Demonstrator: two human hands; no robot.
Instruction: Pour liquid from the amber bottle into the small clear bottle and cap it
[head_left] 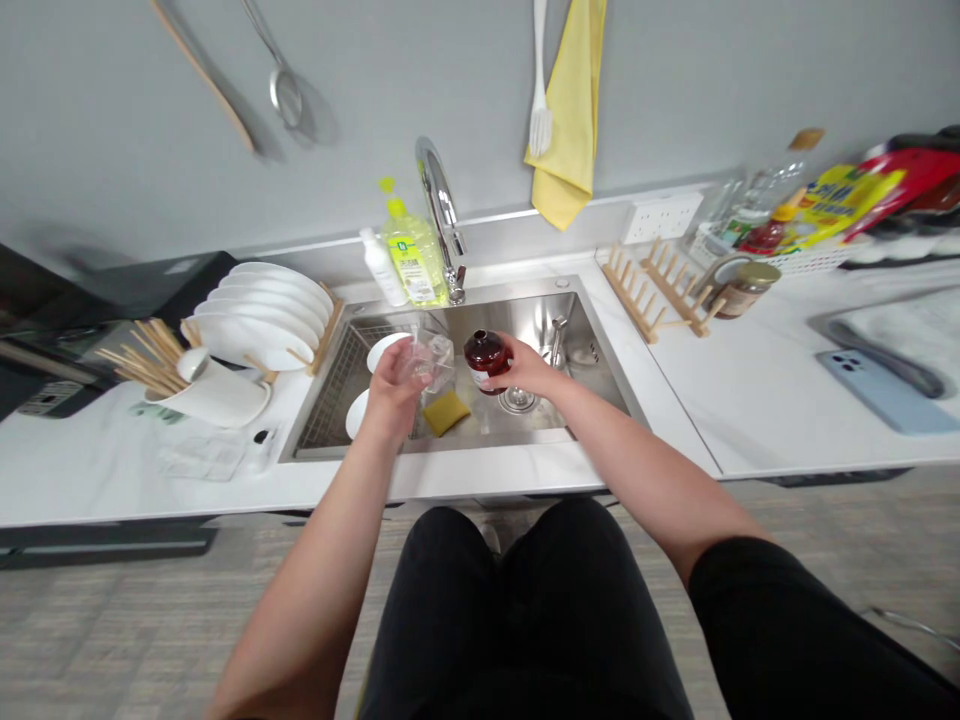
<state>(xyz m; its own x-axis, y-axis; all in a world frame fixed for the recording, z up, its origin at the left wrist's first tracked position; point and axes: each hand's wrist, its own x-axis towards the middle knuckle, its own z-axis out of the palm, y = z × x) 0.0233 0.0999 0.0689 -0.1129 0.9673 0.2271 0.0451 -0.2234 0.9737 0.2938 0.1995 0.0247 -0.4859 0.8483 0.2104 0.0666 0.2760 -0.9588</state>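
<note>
My left hand (393,388) is closed around a clear, see-through container (438,360); whether it is glass or plastic I cannot tell. A reddish-brown bottle (484,351) with a pale label and an uncapped dark neck is gripped by my right hand (526,368). Both are held apart, side by side, over the steel sink (480,438). Below them in the basin lies a yellow sponge (445,413). White dishes (357,413) sit in the wire rack (322,408) on the sink's left side, partly hidden by my left hand.
Behind the sink stand the faucet (441,195), a yellow-green soap bottle (414,255) and a white bottle (382,268). Racked plates (262,305) and a utensil holder (225,398) are left. On the right are a wooden rack (637,300), a jar (742,290) and a phone (885,390).
</note>
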